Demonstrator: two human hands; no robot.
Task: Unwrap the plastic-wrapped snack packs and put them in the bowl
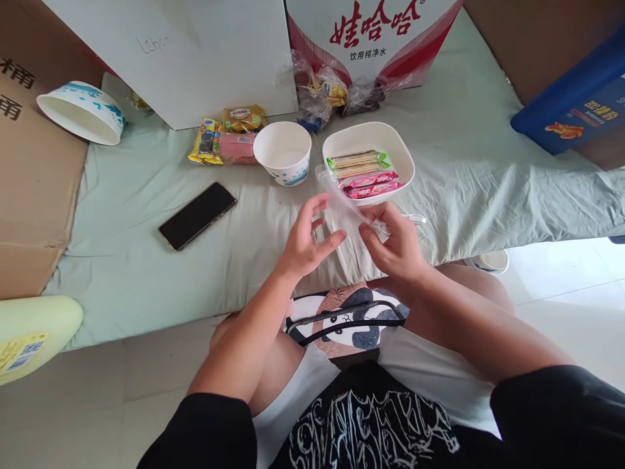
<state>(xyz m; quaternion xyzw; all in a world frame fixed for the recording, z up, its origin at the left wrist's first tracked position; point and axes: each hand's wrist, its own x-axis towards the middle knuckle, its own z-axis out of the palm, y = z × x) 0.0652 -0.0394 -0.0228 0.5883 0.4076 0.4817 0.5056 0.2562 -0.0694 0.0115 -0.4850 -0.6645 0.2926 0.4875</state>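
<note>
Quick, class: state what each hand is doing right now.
Left hand: open, fingers spread beside the clear plastic bag.
Right hand: fingers pinched shut on the clear plastic bag.

I see a bed (488,176) under a pale green sheet. On it lie a black phone (197,215), a white paper cup (283,154), a white bowl (396,146) holding wafer packets, a few snack packs (229,138), crumpled wrappers (332,94), a tipped paper bowl (81,112) and a printed water carton (375,32).
</note>
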